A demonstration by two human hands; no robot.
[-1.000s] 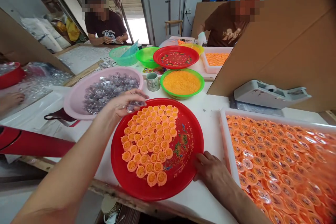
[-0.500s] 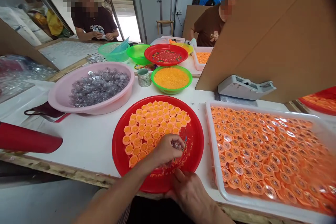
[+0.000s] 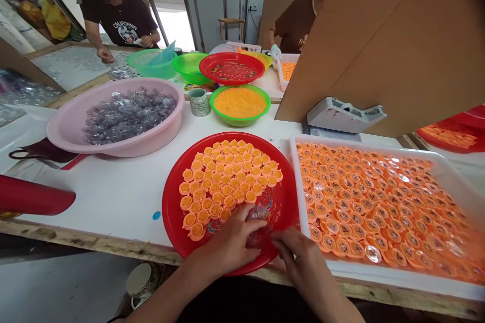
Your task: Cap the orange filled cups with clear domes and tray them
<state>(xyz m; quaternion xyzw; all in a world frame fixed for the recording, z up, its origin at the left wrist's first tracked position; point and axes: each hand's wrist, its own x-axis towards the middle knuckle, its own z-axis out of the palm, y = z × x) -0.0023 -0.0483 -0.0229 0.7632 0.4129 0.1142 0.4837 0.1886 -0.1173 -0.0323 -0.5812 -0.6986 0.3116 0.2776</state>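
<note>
Live at the white counter: the left grip is curling over a clear shiny packet on the near side of the red plate, and the right grip is hovering just beside it, though I can't tell whether either is closed on it. Orange cups are crowding the plate, a pink basin is sitting left, and a white tray is packed with more cups on the right. Two co-workers are standing at the far end, past a cardboard panel.

Narrow gap between red plate and white tray
</note>
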